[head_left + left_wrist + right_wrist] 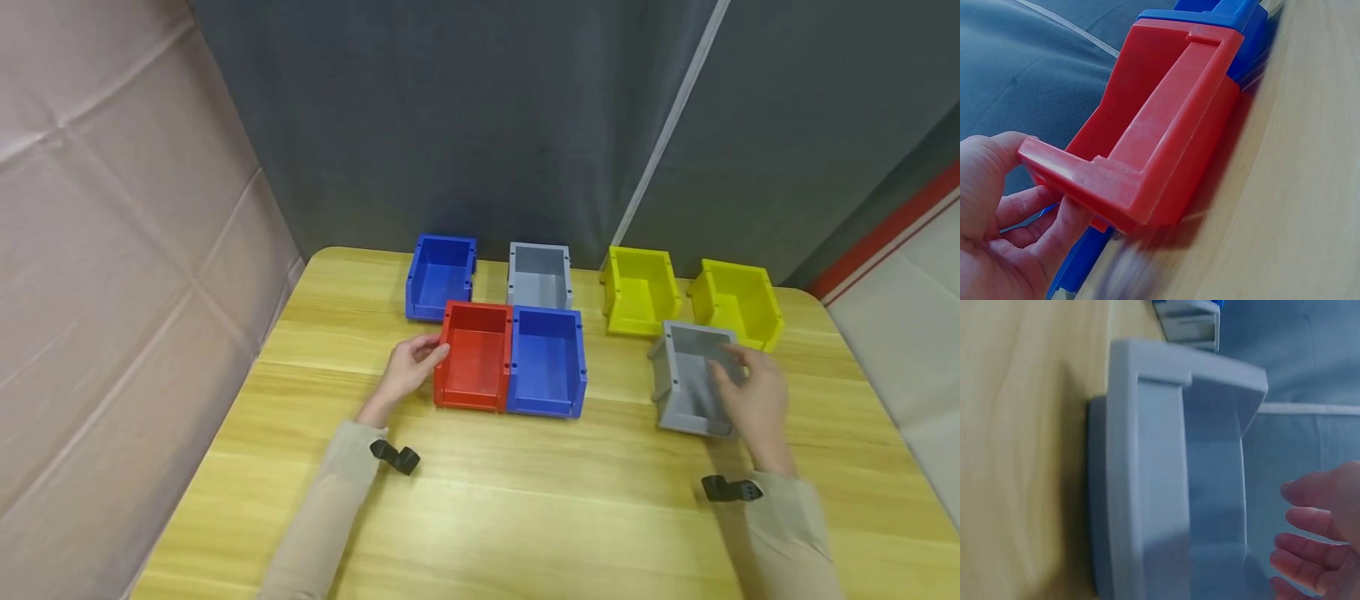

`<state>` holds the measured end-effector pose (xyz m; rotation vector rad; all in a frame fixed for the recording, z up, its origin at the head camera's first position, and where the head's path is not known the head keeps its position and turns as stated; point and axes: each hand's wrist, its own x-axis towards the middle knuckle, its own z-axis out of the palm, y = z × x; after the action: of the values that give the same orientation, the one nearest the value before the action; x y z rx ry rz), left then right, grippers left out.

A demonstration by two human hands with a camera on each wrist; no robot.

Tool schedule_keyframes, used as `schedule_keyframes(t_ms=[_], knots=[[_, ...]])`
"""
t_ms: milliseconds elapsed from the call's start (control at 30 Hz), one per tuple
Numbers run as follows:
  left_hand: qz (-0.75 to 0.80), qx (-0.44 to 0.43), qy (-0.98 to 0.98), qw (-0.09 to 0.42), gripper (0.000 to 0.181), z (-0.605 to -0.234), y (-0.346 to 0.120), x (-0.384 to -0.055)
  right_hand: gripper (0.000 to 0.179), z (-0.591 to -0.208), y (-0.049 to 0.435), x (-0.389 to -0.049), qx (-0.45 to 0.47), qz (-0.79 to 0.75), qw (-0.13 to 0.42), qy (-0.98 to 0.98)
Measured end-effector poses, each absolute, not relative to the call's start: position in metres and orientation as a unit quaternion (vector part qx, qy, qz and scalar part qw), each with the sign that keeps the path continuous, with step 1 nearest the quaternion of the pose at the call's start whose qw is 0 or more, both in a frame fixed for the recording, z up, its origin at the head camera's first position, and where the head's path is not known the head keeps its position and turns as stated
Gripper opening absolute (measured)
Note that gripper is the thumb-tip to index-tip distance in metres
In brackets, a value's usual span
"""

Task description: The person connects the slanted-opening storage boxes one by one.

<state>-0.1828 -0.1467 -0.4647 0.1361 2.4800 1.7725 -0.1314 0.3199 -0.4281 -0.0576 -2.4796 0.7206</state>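
Note:
My left hand (408, 367) holds the left wall of a red open-front bin (474, 358). In the left wrist view the thumb lies at the rim, and the fingers (1069, 228) curl under it on the outside. A blue bin (546, 362) stands against the red one's right side. My right hand (759, 404) is over the right side of a grey bin (686, 400), slightly blurred. In the right wrist view its loosely bent fingers (1310, 550) appear apart from that bin's wall, with nothing between them.
Behind stand another blue bin (441, 279), a second grey bin (539, 275) and two yellow bins, one (641, 292) left of the other (737, 304). A dark curtain (465, 125) borders the wooden table (525, 508) at the back; a pale cloth wall (135, 275) is at left.

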Motion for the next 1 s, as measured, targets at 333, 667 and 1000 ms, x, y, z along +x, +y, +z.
schedule_keyframes(t_ms=[333,667,1000], knots=[[0.585,0.039,0.809,0.045,0.041,-0.467,-0.148,-0.183,0.028,-0.435,0.336,-0.129,-0.082,0.277,0.256,-0.922],[0.588,0.050,0.807,0.042,0.041,-0.465,-0.146,-0.183,0.031,-0.437,0.343,-0.132,-0.156,0.281,0.207,-0.924],[0.589,0.048,0.805,0.041,0.041,-0.464,-0.146,-0.182,0.032,-0.428,0.341,-0.134,-0.200,0.287,0.148,-0.925]])
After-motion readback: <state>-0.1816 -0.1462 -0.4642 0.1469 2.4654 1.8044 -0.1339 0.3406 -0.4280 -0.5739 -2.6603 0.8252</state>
